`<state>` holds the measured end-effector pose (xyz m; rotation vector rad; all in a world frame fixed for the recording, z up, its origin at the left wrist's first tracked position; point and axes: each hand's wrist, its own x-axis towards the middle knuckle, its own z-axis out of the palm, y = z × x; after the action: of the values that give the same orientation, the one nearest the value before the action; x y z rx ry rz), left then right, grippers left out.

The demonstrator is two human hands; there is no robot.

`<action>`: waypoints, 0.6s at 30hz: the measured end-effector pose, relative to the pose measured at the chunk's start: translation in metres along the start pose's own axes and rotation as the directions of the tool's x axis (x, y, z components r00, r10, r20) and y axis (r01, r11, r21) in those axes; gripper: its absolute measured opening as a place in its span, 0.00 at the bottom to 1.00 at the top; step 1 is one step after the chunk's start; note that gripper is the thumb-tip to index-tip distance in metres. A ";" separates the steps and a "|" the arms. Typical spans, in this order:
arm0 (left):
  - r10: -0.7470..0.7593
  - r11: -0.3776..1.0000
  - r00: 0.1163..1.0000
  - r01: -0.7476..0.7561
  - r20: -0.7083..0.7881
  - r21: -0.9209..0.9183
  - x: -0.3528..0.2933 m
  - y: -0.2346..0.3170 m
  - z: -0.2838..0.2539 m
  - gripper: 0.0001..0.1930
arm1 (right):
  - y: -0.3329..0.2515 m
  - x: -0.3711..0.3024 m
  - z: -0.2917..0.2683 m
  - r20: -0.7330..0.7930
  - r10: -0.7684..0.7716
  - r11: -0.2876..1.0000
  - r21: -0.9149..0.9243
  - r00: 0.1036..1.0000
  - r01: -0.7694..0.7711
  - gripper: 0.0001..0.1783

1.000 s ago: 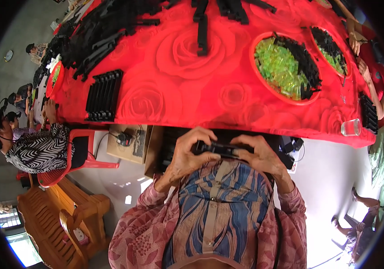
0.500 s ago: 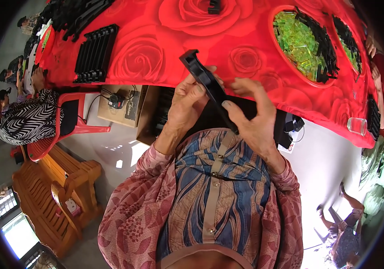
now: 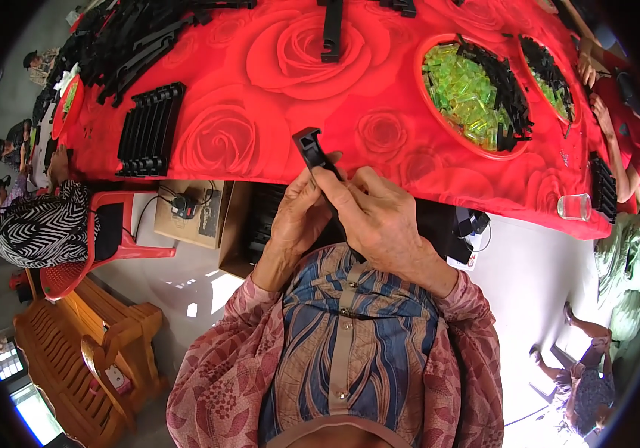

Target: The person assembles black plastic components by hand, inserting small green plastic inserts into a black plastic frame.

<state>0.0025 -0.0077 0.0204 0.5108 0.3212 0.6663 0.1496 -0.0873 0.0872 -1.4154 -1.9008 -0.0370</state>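
A long black plastic bar (image 3: 309, 146) with a hooked end tilts away from my body, just off the table's near edge. My left hand (image 3: 301, 213) grips it from the left, thumb and fingers around its middle. Over the same bar lies my right hand (image 3: 380, 216), its index finger stretched along the top and the other fingers curled in. The right hand covers much of the lower part of the bar. Whether the right fingers pinch a small piece cannot be seen. Another black bar (image 3: 331, 33) lies on the red tablecloth (image 3: 275, 119) farther off.
A row of black bars (image 3: 150, 131) lies at left, with a larger heap (image 3: 129, 48) behind. The red basin (image 3: 428, 104) at right holds yellow-green clear pieces and black strips. A glass (image 3: 574, 207) stands near the right edge. Co-workers sit on both sides; an open carton (image 3: 234, 224) is below.
My right hand has moved left and closed over the bar, its index finger now along the top. The view has shifted, so more of the table's far side shows.
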 end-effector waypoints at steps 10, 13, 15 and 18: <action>-0.030 0.999 0.994 0.033 0.105 -0.028 0.000 0.001 -0.019 0.16 | 0.006 0.008 -0.002 -0.070 0.001 0.989 0.150 0.998 0.009 0.36; 0.051 0.992 0.984 -0.070 0.171 0.109 0.003 0.007 -0.017 0.18 | 0.006 0.008 0.002 -0.102 -0.028 0.989 0.144 0.994 0.043 0.34; 0.002 0.975 0.996 -0.023 0.094 0.219 -0.003 0.018 -0.019 0.21 | 0.003 0.008 0.003 -0.115 -0.067 0.989 0.124 0.991 0.082 0.33; -0.059 0.897 0.994 0.011 0.096 0.442 -0.007 0.038 -0.020 0.24 | 0.005 0.003 0.013 -0.121 -0.191 0.978 0.056 0.974 0.199 0.34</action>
<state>-0.0308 0.0202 0.0258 0.9715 0.3812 0.5266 0.1465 -0.0769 0.0778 -1.1525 -1.9206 -0.1442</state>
